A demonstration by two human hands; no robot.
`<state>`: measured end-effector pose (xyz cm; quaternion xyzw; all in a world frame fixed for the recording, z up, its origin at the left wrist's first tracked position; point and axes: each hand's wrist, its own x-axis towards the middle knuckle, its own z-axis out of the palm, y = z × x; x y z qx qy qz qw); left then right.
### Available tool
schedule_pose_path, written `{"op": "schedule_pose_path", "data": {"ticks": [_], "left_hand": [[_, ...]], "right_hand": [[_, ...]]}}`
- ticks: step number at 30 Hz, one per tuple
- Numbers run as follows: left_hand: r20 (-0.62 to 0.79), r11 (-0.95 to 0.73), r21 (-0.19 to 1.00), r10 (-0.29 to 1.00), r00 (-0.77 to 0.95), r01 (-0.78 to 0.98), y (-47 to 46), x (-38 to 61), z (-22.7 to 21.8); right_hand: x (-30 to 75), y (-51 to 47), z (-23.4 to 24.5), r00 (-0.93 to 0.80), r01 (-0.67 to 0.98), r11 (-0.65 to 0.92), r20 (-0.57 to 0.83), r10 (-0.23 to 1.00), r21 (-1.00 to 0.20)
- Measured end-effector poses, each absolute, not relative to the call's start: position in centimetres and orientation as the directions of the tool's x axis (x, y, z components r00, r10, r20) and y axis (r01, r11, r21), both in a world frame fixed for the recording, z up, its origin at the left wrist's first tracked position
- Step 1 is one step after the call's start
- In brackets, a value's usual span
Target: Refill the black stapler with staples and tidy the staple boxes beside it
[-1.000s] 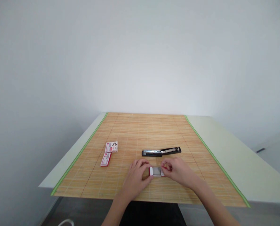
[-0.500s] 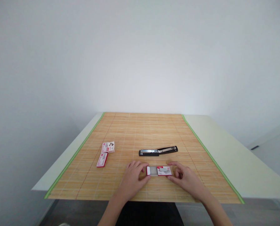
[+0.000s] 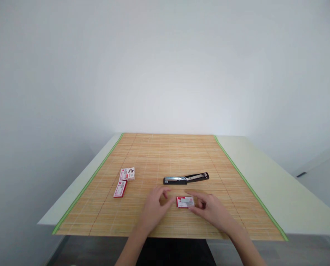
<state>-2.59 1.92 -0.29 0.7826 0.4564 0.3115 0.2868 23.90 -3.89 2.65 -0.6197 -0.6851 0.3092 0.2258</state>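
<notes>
A small red-and-white staple box [image 3: 185,201] lies flat on the bamboo mat, its sleeve covering the tray. My right hand [image 3: 210,208] is around the box's right end, thumb at the near corner and index finger along the far side. My left hand [image 3: 155,206] is just left of the box, thumb and fingers apart, with nothing in it. Beyond both hands lies a black stapler [image 3: 185,178], opened out with its metal magazine showing.
Two more red-and-white boxes, one at the back [image 3: 127,174] and one nearer [image 3: 120,188], lie on the left of the mat. The bamboo mat [image 3: 170,151] has green edging and covers the middle of a white table [image 3: 264,177]. A wall stands behind it.
The staple box's tray has slid into its sleeve, so the pale open part no longer shows. My right hand has moved left with the sleeve. My left hand has come off the box.
</notes>
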Motion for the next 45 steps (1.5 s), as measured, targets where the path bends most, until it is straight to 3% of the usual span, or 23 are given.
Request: {"op": "schedule_pose_path", "data": {"ticks": [3,7,16,45], "left_hand": [[0.287,-0.358,0.672,0.933,0.218,0.648,4.7,-3.5,-0.6],[0.255,-0.409,0.572,0.913,0.319,0.711,7.5,-2.9,-0.6],[0.203,-0.485,0.633,0.856,0.475,0.604,5.0,-2.3,-0.2],[0.159,-0.442,0.650,0.874,0.458,0.618,3.9,-2.2,0.2]], "right_hand": [[23.1,-3.5,2.7,-0.119,0.730,0.056,-0.046,0.992,-0.682],[22.3,-2.7,3.1,-0.136,0.771,0.081,-0.039,0.990,-0.631],[21.6,-1.3,3.4,-0.086,0.775,0.107,0.064,0.994,-0.622],[20.4,-0.4,4.2,-0.124,0.878,0.107,-0.005,0.992,-0.467]]}}
